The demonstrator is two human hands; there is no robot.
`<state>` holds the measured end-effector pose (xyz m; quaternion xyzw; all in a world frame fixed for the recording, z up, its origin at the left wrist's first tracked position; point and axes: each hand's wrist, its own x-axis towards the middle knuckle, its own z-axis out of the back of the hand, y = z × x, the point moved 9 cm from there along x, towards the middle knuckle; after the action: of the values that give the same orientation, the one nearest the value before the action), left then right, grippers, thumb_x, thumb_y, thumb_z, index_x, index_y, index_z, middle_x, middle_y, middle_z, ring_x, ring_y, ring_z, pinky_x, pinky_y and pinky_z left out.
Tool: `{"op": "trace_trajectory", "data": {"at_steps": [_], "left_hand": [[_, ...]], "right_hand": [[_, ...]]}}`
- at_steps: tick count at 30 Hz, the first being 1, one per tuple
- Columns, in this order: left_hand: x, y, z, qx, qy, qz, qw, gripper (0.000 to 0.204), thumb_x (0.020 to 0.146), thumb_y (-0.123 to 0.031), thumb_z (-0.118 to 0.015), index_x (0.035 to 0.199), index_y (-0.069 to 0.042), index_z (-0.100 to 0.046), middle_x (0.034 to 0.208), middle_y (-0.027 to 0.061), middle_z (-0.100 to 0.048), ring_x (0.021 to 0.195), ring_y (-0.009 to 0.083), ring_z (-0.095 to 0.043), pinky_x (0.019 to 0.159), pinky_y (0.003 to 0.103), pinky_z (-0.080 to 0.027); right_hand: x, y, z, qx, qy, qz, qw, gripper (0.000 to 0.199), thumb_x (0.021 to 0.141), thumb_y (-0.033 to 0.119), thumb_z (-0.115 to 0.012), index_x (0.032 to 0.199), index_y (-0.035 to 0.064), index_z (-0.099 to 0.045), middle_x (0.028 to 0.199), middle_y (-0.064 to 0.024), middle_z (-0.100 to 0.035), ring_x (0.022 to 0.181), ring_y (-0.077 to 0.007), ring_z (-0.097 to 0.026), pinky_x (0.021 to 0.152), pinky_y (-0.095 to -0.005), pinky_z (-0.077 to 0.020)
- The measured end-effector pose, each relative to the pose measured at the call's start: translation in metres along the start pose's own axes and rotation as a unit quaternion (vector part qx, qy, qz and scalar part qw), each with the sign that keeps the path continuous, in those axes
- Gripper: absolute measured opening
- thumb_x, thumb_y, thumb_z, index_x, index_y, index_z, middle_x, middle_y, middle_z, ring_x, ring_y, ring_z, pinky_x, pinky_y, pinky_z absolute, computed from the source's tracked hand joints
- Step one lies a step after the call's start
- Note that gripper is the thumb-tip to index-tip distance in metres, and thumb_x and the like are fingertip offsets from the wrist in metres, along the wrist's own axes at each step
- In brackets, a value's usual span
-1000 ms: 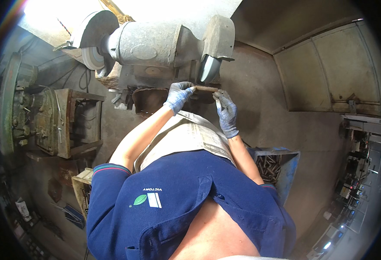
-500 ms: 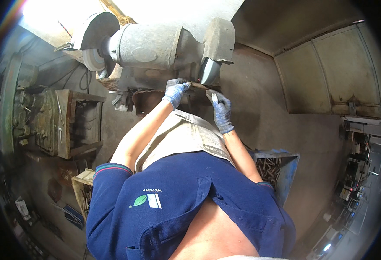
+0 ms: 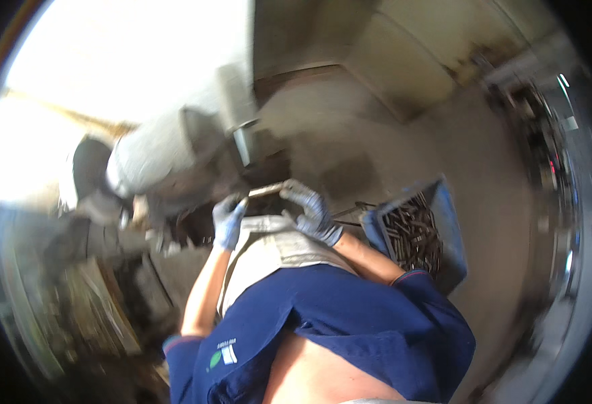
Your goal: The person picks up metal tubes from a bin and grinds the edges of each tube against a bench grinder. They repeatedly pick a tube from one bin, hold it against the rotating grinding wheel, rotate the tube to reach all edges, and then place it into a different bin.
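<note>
A short, slim metal rod (image 3: 266, 190) lies nearly level between my gloved hands, in front of the bench grinder (image 3: 154, 151). My left hand (image 3: 228, 221) is closed on its left end. My right hand (image 3: 313, 213), in a blue-grey glove, has its fingers at the right end and appears to grip it; the exact hold is blurred. The rod sits below the grinder's right wheel guard (image 3: 236, 101), apart from it. A light apron (image 3: 275, 246) covers my lap just under the hands.
On my right stands a blue bin (image 3: 454, 246) full of similar metal rods (image 3: 413, 232). A blurred machine (image 3: 94, 303) occupies the left side. Pale metal panels (image 3: 403, 54) stand at the far right, and cluttered equipment (image 3: 545, 148) lines the right edge.
My view has swung right, so the grinder appears farther left and the blue bin shows more fully. The rod and both hands are lower, farther from the grinder's right wheel guard.
</note>
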<state>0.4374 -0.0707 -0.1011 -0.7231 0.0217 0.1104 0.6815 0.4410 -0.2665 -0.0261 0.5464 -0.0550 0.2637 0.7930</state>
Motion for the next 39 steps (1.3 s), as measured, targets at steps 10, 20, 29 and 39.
{"op": "trace_trajectory", "data": {"at_steps": [10, 20, 29, 39], "left_hand": [[0.025, 0.225, -0.019, 0.072, 0.318, -0.087, 0.942, 0.009, 0.085, -0.009, -0.063, 0.079, -0.003, -0.066, 0.072, -0.0066, -0.057, 0.065, 0.0019, -0.046, 0.058, 0.018, -0.039], [0.062, 0.144, -0.017, 0.034, 0.215, 0.065, 0.974, 0.012, 0.082, -0.007, -0.063, 0.073, 0.002, -0.062, 0.064, -0.0040, -0.055, 0.062, 0.0044, -0.046, 0.056, 0.023, -0.040], [-0.011, 0.083, 0.053, 0.216, -0.019, 0.119, 0.969, 0.026, 0.077, -0.023, -0.055, 0.090, -0.003, -0.066, 0.085, 0.0184, -0.065, 0.081, 0.0299, -0.062, 0.074, 0.040, -0.047], [-0.253, 0.077, 0.199, 0.062, -0.453, 0.094, 0.884, 0.016, 0.085, -0.011, -0.058, 0.093, 0.000, -0.065, 0.082, 0.0062, -0.067, 0.075, 0.0116, -0.063, 0.071, 0.026, -0.051]], "right_hand": [[-0.051, 0.038, 0.095, -0.214, -0.181, -0.250, 0.927, 0.040, 0.067, 0.015, -0.075, 0.101, -0.0002, -0.061, 0.111, -0.0139, -0.056, 0.098, -0.0276, -0.057, 0.082, -0.0322, -0.0490], [0.010, 0.004, 0.161, -0.285, -0.194, -0.150, 0.927, 0.031, 0.070, 0.020, -0.074, 0.092, 0.0003, -0.064, 0.102, -0.0165, -0.060, 0.098, -0.0298, -0.058, 0.084, -0.0355, -0.0483], [0.081, 0.000, -0.074, -0.069, 0.224, 0.027, 0.972, 0.024, 0.071, 0.012, -0.071, 0.090, -0.0010, -0.066, 0.098, -0.0180, -0.064, 0.094, -0.0307, -0.062, 0.083, -0.0362, -0.0488], [-0.019, -0.054, -0.157, 0.086, 0.535, -0.127, 0.830, 0.017, 0.077, 0.002, -0.066, 0.093, -0.0035, -0.065, 0.094, -0.0102, -0.065, 0.085, -0.0136, -0.062, 0.075, -0.0250, -0.0494]]}}
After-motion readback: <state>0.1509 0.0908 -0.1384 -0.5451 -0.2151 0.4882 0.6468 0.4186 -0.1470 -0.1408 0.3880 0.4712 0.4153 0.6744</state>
